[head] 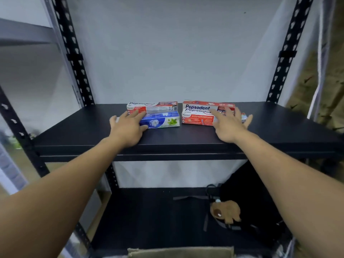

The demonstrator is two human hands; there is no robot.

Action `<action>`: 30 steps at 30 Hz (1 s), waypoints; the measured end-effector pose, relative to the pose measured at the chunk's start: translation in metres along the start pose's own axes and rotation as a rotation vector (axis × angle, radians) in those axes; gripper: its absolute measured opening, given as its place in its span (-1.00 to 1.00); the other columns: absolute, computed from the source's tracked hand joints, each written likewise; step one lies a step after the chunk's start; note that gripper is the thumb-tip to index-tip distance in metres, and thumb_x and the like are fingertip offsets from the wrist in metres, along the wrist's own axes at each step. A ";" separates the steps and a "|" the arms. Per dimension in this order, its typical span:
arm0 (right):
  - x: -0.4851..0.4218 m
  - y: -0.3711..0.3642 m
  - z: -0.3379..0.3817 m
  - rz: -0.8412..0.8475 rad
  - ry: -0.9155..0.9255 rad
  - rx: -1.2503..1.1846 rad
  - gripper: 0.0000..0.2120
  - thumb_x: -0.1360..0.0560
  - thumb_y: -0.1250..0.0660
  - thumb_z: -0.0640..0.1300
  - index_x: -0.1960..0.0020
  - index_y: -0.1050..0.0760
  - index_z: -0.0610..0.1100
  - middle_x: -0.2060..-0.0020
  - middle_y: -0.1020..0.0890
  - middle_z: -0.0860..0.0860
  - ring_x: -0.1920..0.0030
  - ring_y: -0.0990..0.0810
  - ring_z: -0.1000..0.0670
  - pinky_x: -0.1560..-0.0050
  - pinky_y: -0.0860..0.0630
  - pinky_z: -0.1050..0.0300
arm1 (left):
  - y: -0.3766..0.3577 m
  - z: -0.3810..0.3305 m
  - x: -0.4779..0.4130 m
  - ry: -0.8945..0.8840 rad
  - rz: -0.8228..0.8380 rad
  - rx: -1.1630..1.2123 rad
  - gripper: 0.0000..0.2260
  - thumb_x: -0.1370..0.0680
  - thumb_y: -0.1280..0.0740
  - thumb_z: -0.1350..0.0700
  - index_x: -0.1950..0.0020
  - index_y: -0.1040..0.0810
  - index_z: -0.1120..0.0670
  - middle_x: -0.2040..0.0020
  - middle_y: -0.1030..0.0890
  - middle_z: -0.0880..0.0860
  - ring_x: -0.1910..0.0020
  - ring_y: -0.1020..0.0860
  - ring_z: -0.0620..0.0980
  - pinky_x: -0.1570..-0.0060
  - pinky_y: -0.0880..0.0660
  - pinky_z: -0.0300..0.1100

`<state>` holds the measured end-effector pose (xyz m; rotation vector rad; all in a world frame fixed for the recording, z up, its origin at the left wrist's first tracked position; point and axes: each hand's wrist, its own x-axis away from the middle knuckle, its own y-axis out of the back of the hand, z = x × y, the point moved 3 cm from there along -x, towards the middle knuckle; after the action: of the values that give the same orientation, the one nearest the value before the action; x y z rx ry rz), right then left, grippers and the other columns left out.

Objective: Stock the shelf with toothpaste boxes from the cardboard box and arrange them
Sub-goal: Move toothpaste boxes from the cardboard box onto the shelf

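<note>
The toothpaste boxes lie in two short stacks on the shelf (270, 127), each with its long axis running left to right, parallel to the shelf's front edge, and its printed face turned toward the person. Under the left hand (128, 127) a blue box (162, 121) lies flat with a red-and-white box (154, 107) on top of it; both point their far ends toward the right hand (229, 125). The left hand is open, with its fingers nearly straight on the left ends of this pair and its thumb stretched along the front of the blue box. Just beyond a narrow gap, a red box (197, 120) lies under the right hand's fingers with a second red box (202, 105) on it and slightly behind. The right hand is open too, its fingers spread over the right half of that stack and gripping nothing. The shelf is matt black, carried by black perforated posts (284, 58) on either side of the hands, against a plain white wall (167, 53). Below the forearms a lower black shelf (149, 211) holds a black bag (251, 198) with a brown soft tag (226, 211). The rim of the cardboard box (180, 252) shows nearest the person.
</note>
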<state>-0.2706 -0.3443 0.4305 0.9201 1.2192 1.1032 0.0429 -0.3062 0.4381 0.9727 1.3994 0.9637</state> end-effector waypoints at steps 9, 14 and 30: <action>-0.052 -0.016 0.000 -0.037 -0.016 0.002 -0.50 -0.66 0.01 0.01 -0.55 0.03 0.30 -0.60 0.08 -0.03 -0.56 0.22 -0.21 -0.40 0.28 -0.48 | -0.025 0.003 -0.051 -0.024 -0.051 0.042 -0.53 -0.67 -0.06 -0.12 -0.59 -0.14 -0.11 -0.61 -0.12 -0.06 -0.58 -0.04 0.14 -0.48 0.11 0.20; -0.073 -0.022 -0.002 -0.048 -0.005 0.002 -0.50 -0.66 0.02 0.03 -0.55 0.04 0.29 -0.59 0.00 -0.01 -0.57 0.17 -0.19 -0.41 0.22 -0.49 | -0.030 0.000 -0.068 -0.060 -0.117 0.063 -0.56 -0.67 -0.10 -0.06 -0.56 -0.21 -0.10 -0.57 -0.21 -0.07 -0.53 -0.15 0.09 -0.46 0.04 0.13; -0.063 -0.014 -0.001 -0.142 0.048 -0.007 -0.43 -0.59 -0.13 0.24 -0.55 -0.05 0.25 -0.59 -0.05 -0.05 -0.57 0.15 -0.19 -0.41 0.30 -0.44 | -0.028 0.002 -0.069 -0.045 -0.131 0.050 -0.43 -0.63 -0.10 -0.24 -0.60 -0.07 -0.13 -0.63 -0.02 0.01 -0.59 -0.02 0.09 -0.49 0.05 0.14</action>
<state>-0.2702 -0.4087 0.4320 0.7929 1.2986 1.0204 0.0462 -0.3808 0.4345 0.9227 1.4366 0.8084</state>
